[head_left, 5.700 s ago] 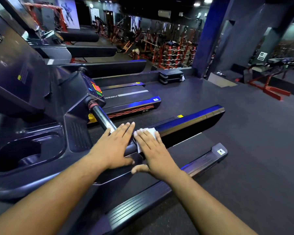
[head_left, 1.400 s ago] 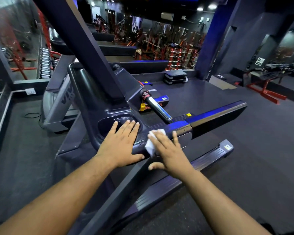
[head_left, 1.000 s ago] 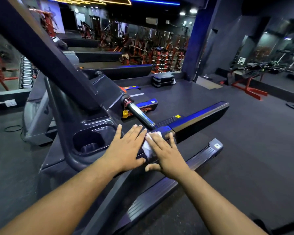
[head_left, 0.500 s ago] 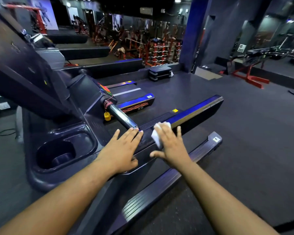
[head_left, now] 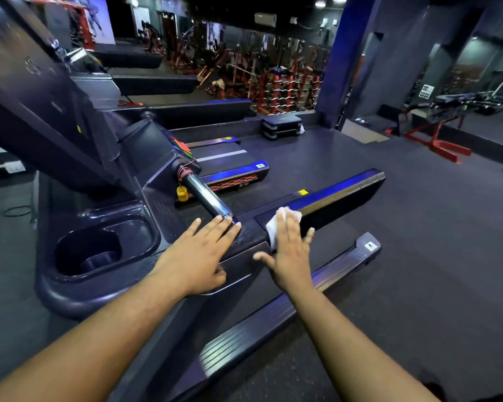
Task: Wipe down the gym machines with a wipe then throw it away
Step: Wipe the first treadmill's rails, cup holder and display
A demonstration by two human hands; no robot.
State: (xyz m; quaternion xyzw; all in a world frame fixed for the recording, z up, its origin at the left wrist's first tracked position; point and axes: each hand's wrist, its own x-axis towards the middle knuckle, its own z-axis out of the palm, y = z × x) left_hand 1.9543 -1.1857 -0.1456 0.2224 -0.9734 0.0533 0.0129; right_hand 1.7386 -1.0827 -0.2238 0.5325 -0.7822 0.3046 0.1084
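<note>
Fingers (head_left: 285,227) of the right hand (head_left: 288,253) lie straight and spread, pressing a white wipe (head_left: 273,224) flat onto the dark side rail (head_left: 340,195) of the treadmill (head_left: 99,288); the thumb sticks out to the left, clear of the cloth. Most of the wipe is hidden under the palm and fingers, with only its far and left edges showing. Just beside it, the left hand (head_left: 198,256) rests flat on the console edge, fingers extended together, holding nothing, fingertips touching the end of a chrome handlebar (head_left: 206,195). A yellow clip (head_left: 181,194) sits beside that bar. The cup holder (head_left: 96,248) is deep in shadow. Upper console panels are cut off at the left edge and blurred. Distant red racks (head_left: 285,85) are too dim to make out.
</note>
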